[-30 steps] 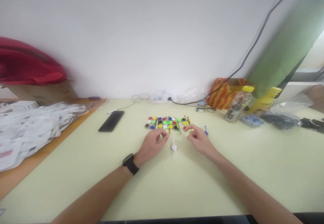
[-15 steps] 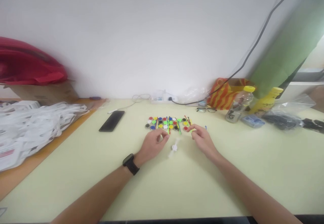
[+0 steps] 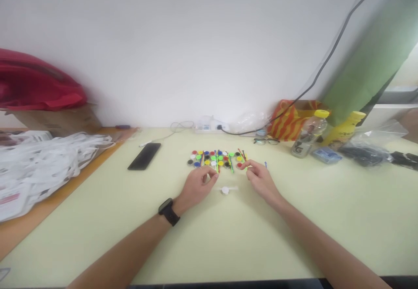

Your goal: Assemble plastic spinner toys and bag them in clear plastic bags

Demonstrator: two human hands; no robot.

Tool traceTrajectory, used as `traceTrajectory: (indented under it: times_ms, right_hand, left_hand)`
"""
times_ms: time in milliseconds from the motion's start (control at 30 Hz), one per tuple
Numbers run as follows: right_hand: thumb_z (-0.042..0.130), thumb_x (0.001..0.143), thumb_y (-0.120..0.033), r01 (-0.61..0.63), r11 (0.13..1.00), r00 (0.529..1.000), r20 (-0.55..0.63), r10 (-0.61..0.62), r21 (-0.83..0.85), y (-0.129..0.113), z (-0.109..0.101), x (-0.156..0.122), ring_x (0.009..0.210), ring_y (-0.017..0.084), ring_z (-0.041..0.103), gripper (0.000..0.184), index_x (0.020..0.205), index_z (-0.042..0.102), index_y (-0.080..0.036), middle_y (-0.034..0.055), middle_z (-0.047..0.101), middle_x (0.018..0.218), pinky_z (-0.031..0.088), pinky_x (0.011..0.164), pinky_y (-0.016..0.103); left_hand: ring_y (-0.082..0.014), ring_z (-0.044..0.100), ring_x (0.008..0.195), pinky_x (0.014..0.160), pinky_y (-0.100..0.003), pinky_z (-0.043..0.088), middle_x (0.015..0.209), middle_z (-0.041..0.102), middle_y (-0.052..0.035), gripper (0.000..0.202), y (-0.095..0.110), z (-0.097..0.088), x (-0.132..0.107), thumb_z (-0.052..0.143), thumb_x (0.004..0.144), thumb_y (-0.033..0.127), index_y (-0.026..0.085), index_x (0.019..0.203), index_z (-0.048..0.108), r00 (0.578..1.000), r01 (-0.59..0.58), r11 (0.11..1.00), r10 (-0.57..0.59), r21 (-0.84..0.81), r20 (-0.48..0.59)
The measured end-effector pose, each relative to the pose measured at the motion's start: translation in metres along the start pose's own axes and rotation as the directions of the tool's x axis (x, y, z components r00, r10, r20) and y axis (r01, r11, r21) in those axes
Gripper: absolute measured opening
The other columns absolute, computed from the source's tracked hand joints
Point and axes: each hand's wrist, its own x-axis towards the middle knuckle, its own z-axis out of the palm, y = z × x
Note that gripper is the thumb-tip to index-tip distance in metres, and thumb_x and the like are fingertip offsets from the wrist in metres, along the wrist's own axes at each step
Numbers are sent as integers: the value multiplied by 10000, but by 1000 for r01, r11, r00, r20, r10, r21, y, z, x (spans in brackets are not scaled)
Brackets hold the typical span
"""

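Note:
Between my two hands a small white spinner (image 3: 225,190) lies on the table, its pale arms pointing left and right and smeared by motion. My left hand (image 3: 198,183), with a black watch on the wrist, rests to its left. Thumb and forefinger curl together at the tips, and I see nothing between them. To the right, my right hand (image 3: 260,179) holds nothing; its forefinger reaches out beside a red disc (image 3: 239,166) and the other fingers are bent. Several coloured discs (image 3: 207,162) lie in rows beyond the hands, with thin coloured sticks (image 3: 230,163) among them.
A black phone (image 3: 144,156) lies at left, near a heap of white straps (image 3: 55,162). Eyeglasses (image 3: 267,141), a power strip (image 3: 207,126) and a striped bag (image 3: 284,121) are along the wall. At right stand a clear bottle (image 3: 307,136) and a yellow bottle (image 3: 344,132).
The white spinner has turned in place: its arms sloped up to the right before and lie nearly level now. Both my hands have stayed where they were.

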Motion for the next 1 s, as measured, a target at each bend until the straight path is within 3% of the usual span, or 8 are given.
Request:
traceTrajectory:
  times_ms: [267, 367, 467, 533, 700, 1000]
  right_hand:
    - [513, 724, -258, 32, 997, 999, 11, -31, -72, 3, 1, 2, 422, 94, 301, 140, 737, 630, -183, -81, 391, 442, 242, 458, 236]
    - [515, 747, -257, 15, 999, 1000, 20, -14, -52, 5, 2, 3, 422, 114, 410, 143, 781, 637, -191, -54, 510, 463, 313, 456, 235]
    - [532, 773, -245, 53, 999, 998, 30, -53, 7, 6, 1, 4, 553, 156, 600, 174, 915, 626, -211, 17, 733, 694, 447, 522, 247]
    - [563, 792, -256, 97, 995, 994, 41, -98, 38, 7, 1, 4, 628, 167, 658, 186, 971, 602, -226, 57, 789, 899, 509, 567, 266]
    - [589, 875, -377, 135, 990, 986, 90, -138, 34, 8, 3, 2, 576, 153, 650, 175, 994, 560, -252, 83, 773, 1130, 556, 548, 296]
    - [526, 934, -429, 121, 982, 989, 104, -107, -144, 5, 2, 0, 470, 134, 597, 167, 986, 495, -273, 61, 773, 1143, 504, 510, 282]
  left_hand:
    - [-119, 452, 617, 623, -269, 376, 774, 666, 29, 161, 0, -1, 0, 577, 965, 299, 217, 869, 676, 1000, -7, 1000, 7, 10, 8]
    - [-119, 451, 616, 623, -271, 377, 765, 661, 32, 161, 1, -1, 0, 577, 966, 295, 218, 866, 677, 1000, -6, 1000, 6, 14, 8]
    - [-120, 457, 621, 623, -273, 381, 772, 667, 30, 156, 2, -1, 0, 578, 965, 293, 220, 873, 681, 1000, -4, 1000, 4, 12, 10]
    - [-121, 459, 621, 621, -273, 383, 773, 671, 29, 155, 2, -1, 0, 579, 963, 293, 219, 874, 682, 1000, -2, 1000, 2, 8, 8]
    - [-124, 464, 618, 612, -272, 384, 770, 672, 22, 164, 1, 0, 0, 575, 961, 299, 216, 872, 685, 1000, 1, 1000, -1, 9, 9]
    - [-127, 473, 617, 609, -267, 383, 773, 679, 16, 170, 1, 0, 0, 570, 959, 302, 217, 869, 687, 1000, 1, 1000, -2, 6, 8]
